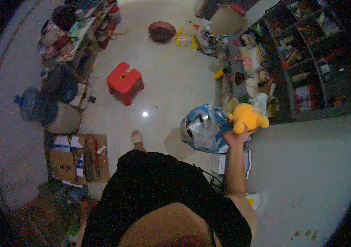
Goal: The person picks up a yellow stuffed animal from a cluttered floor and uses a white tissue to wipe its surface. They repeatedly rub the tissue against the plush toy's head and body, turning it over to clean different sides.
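My right hand (pixel 236 137) is closed around the lower part of a yellow-orange plush toy (pixel 247 115), with short stubby limbs sticking out. The toy is slightly blurred. Just left of the hand, a bulging blue and silver plastic bag (pixel 202 126) stands on the floor, close against my fingers and wrist. Behind the toy is a low shelf cluttered with small things, among them a pale cloth-like item (pixel 259 102). My left hand is out of view.
A red plastic stool (pixel 125 78) stands on the tiled floor (pixel 163 80). Farther off are a round basin (pixel 162 32) and a yellow printed bag (pixel 186 38). A dark cubby shelf (pixel 305 61) lines the right wall. Flattened cardboard (pixel 66 159) and dark plastic bags (pixel 36 103) lie left.
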{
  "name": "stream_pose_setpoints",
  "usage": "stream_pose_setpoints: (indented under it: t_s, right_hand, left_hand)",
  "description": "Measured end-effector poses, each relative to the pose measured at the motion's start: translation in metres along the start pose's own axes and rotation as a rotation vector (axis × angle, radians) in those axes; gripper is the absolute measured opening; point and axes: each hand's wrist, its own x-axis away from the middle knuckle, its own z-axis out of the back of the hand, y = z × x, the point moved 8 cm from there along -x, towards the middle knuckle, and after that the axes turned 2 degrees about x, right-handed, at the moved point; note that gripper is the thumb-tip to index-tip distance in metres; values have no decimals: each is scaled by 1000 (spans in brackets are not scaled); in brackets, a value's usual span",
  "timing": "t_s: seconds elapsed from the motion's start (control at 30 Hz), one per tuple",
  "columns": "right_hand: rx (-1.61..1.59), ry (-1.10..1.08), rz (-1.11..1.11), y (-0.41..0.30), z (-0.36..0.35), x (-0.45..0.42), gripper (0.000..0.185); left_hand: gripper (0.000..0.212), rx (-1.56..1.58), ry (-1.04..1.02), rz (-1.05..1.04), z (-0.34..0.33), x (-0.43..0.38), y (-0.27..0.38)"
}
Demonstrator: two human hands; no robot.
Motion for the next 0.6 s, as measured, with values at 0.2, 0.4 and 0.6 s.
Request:
stream_pose_setpoints:
  t_s: [0.2, 0.4, 0.6]
  right_hand:
    - [-130, 336, 190, -44, 41, -20, 71]
    - [-244, 308, 174, -106, 34, -25, 66]
    - [-277, 294, 41, -75, 42, -110, 66]
  left_hand:
    - [56, 129, -41, -341, 20, -208, 173]
    - [53, 193, 37, -687, 4, -203, 315]
    - [50, -147, -30, -328, -36, -186, 294]
